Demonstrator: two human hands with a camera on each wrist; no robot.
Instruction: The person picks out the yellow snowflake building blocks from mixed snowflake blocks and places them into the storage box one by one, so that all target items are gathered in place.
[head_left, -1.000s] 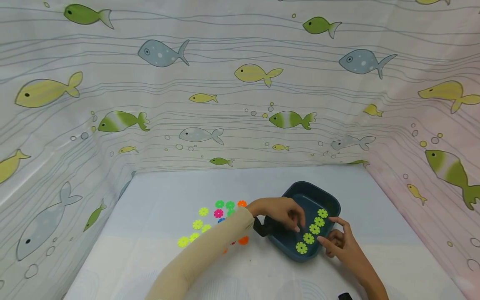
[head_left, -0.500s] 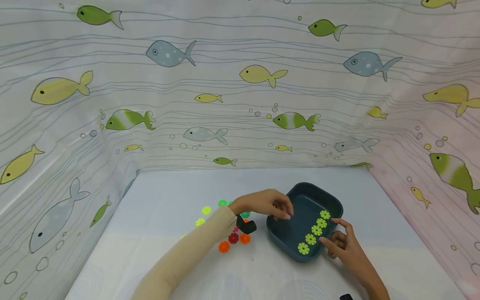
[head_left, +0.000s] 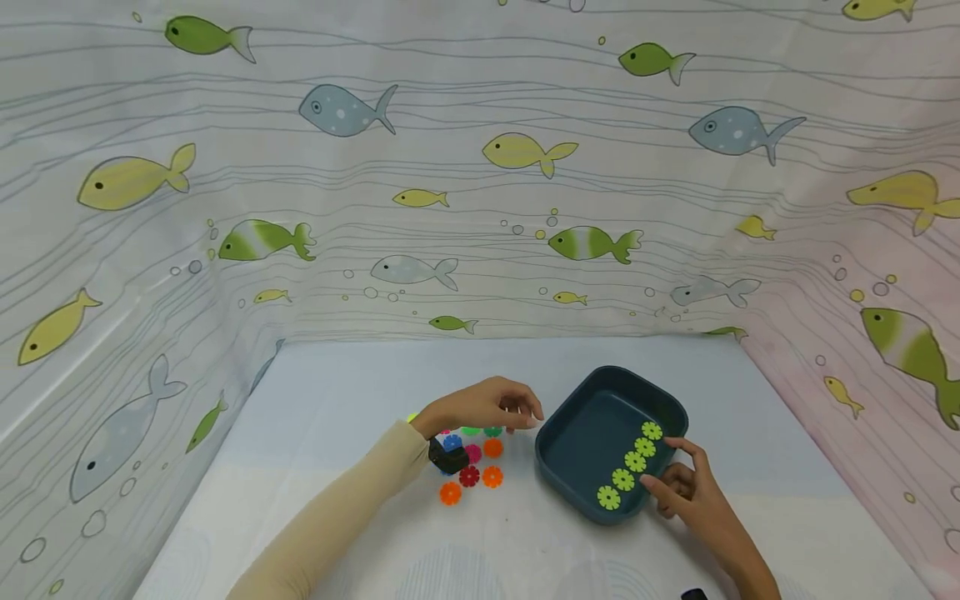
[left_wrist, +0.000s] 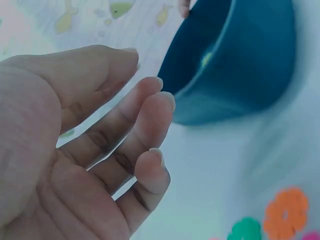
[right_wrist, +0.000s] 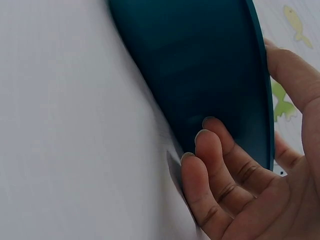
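Cream sleeve [head_left: 341,508], black wrist band [head_left: 447,457]

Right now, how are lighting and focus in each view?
Head view: fairly even light, outlines of the yellow-green flower discs readable; left wrist view: left hand fairly sharp, orange flower disc blurred, glare at upper left; right wrist view: dim, dark teal tub shaded, right hand clear.

We see that the left hand [head_left: 487,403] has moved out from over the dark blue tray [head_left: 585,442], and it is now just beside its left rim. The near orange discs [head_left: 492,477] became more uncovered, while the beige sleeve [head_left: 341,500] now hides most loose yellow discs [head_left: 412,416].
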